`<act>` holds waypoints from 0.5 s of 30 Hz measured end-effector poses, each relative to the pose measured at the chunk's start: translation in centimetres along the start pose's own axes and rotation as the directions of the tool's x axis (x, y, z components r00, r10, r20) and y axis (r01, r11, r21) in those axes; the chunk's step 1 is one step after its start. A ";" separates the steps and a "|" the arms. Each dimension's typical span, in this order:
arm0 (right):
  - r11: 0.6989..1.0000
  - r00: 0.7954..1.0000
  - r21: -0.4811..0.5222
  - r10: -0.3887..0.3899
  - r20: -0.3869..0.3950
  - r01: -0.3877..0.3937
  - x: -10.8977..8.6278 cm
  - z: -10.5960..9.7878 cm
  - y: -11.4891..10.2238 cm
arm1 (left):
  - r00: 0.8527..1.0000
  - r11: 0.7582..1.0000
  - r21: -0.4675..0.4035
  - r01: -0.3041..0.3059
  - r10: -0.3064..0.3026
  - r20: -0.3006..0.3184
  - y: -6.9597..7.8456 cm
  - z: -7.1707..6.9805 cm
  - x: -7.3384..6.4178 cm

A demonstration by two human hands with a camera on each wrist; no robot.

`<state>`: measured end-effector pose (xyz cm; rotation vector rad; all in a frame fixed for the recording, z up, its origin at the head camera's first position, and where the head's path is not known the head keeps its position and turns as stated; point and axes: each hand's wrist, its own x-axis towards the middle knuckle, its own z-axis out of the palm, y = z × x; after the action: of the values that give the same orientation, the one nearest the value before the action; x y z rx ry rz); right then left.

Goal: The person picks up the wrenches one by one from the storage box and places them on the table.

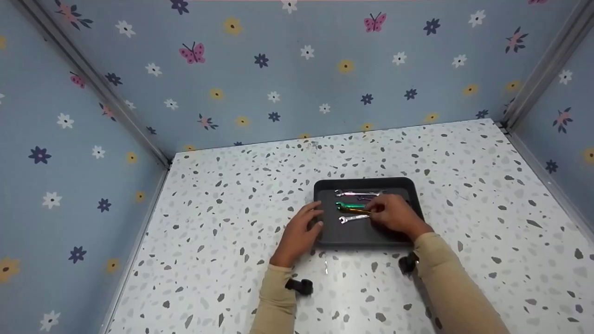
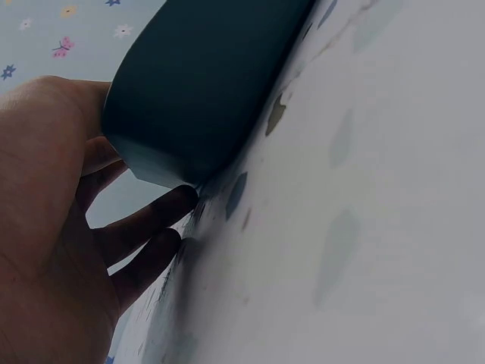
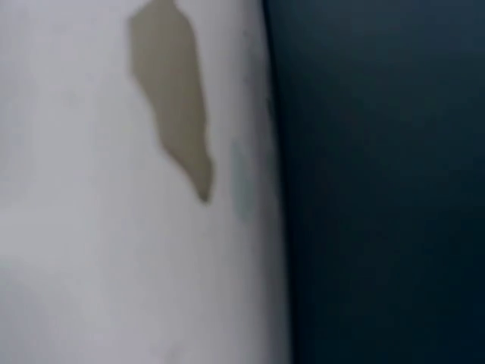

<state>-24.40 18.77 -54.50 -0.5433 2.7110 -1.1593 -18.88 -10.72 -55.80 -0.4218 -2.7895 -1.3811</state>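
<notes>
Both forearms up from bottom of head view, tan sleeves. Left forearm (image 1: pixel 274 299) near upright, left hand (image 1: pixel 296 234) with fingers (image 2: pixel 145 223) extended, slightly spread, thumb apart. Right forearm (image 1: pixel 452 283) slants up-left, right hand (image 1: pixel 395 214) back-up, fingers bent, fingertips pinching with thumb. 2 hands apart.

The table (image 1: pixel 216 208) is white, speckled grey. Blue walls (image 1: pixel 297 79) printed with flowers (image 1: pixel 345 66) (and a few pink butterflies (image 1: pixel 192 53)) stand behind it and at both sides, grey posts (image 1: pixel 94 82) running up the corners.
</notes>
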 end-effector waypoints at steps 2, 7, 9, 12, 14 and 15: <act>1.000 1.000 -0.004 0.003 0.004 -0.003 0.0 0.0 0.0 | 1.000 1.000 0.003 0.003 -0.003 0.000 0.0 0.0 0.0; 1.000 1.000 -0.026 -0.012 0.002 0.012 0.0 0.1 0.1 | 1.000 1.000 0.008 0.011 -0.011 0.004 -0.1 0.0 -0.1; 0.999 1.000 -0.029 -0.020 0.004 0.020 0.0 0.1 0.1 | 1.000 1.000 0.003 0.005 -0.005 0.003 -0.1 0.0 -0.2; 0.999 1.000 -0.018 -0.030 0.009 0.030 0.0 0.0 0.0 | 1.000 1.000 -0.004 -0.008 0.008 -0.001 0.0 -0.1 -0.2; 0.999 0.999 -0.010 -0.034 0.009 0.034 -0.1 0.0 0.0 | 1.000 1.000 -0.009 -0.015 0.015 -0.004 0.0 -0.1 -0.2; 0.999 0.999 -0.006 -0.036 0.007 0.037 -0.1 -0.1 -0.1 | 1.000 1.000 -0.010 -0.016 0.016 -0.003 0.0 -0.1 -0.2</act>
<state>-24.27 18.82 -54.40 -0.5989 2.7111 -1.1555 -18.73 -10.81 -55.75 -0.4405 -2.7714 -1.3920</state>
